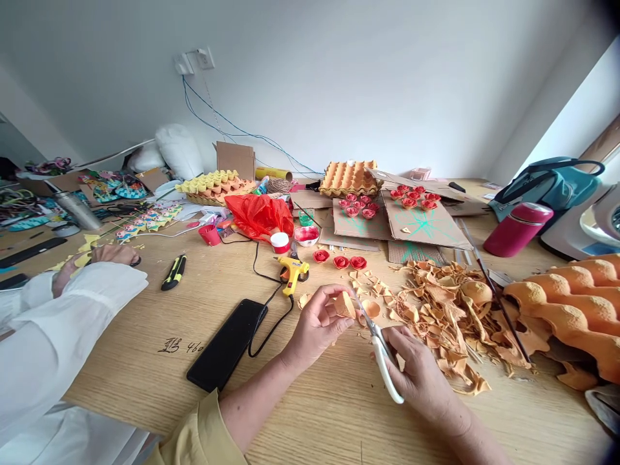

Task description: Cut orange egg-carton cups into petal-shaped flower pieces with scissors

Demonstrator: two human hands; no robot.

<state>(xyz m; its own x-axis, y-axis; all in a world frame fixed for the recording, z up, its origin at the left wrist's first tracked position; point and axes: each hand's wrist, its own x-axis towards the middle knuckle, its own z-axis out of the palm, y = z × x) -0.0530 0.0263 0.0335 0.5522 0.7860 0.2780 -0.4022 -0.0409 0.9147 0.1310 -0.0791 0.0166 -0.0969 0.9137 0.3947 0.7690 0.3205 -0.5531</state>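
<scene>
Between the fingers and thumb of my left hand (317, 323) is a small orange egg-carton cup (345, 305). My right hand (421, 371) grips white-handled scissors (382, 361), their blades reaching up beside the cup's right edge. Whether the blades touch it I cannot tell. Just behind them, another cut orange cup (371, 310) lies on the table. A heap of orange carton scraps (443, 310) spreads to the right of both hands. Three red paper-pulp flowers (341, 261) sit in a row beyond my hands.
A yellow glue gun (292, 274) with its cord and a black phone (227, 345) lie left of my hands. Orange egg trays (576, 297) and a pink bottle (518, 229) stand right. Cardboard with red flowers (421, 219) lies behind. A co-worker's white sleeve (92, 316) reaches in from the left.
</scene>
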